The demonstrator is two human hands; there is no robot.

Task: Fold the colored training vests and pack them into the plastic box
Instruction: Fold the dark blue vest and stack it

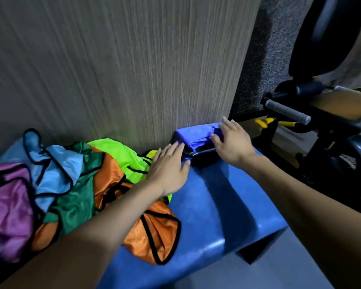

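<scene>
A folded blue-violet vest with black trim lies at the far right end of the blue bench, against the wall. My right hand rests on its right side, fingers spread and slightly bent over the fabric. My left hand lies flat with straight fingers touching the vest's left edge. To the left sits a loose heap of vests: neon yellow-green, orange, dark green, light blue and purple. No plastic box is in view.
A wood-grain wall panel rises directly behind the bench. To the right stands black exercise equipment with a grey padded handle and a yellow part. Grey floor shows below the bench's front edge.
</scene>
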